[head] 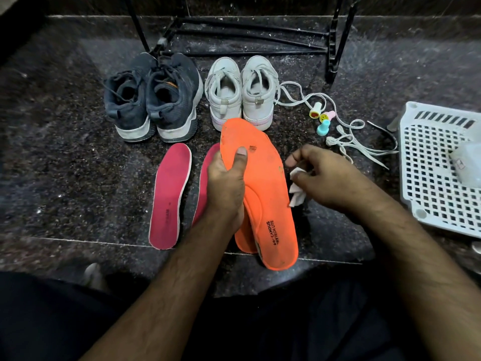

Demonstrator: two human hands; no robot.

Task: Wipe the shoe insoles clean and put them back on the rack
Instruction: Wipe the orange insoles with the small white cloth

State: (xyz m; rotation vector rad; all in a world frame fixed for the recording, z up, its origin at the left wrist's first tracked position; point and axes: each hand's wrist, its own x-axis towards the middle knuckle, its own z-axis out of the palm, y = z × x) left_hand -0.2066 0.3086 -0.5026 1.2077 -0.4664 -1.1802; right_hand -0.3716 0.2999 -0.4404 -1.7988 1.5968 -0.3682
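Left hand (226, 183) grips the tilted orange insole (263, 188), thumb on top; right hand (328, 175) pinches a white wipe (296, 194) beside it.

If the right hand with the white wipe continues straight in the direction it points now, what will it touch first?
Most likely the right edge of the orange foam insole held by the left hand. The right hand, pinching the small white wipe, points leftward at it, though the depth is unclear.

Dark speckled granite floor (65, 157), dusted with pale grit and crossed by thin light seams. A black metal shoe rack frame (250, 35) stands at the far edge against a dark stone wall (260, 3). Right of the rack, nearer, lies a white perforated plastic shelf panel (437, 173).
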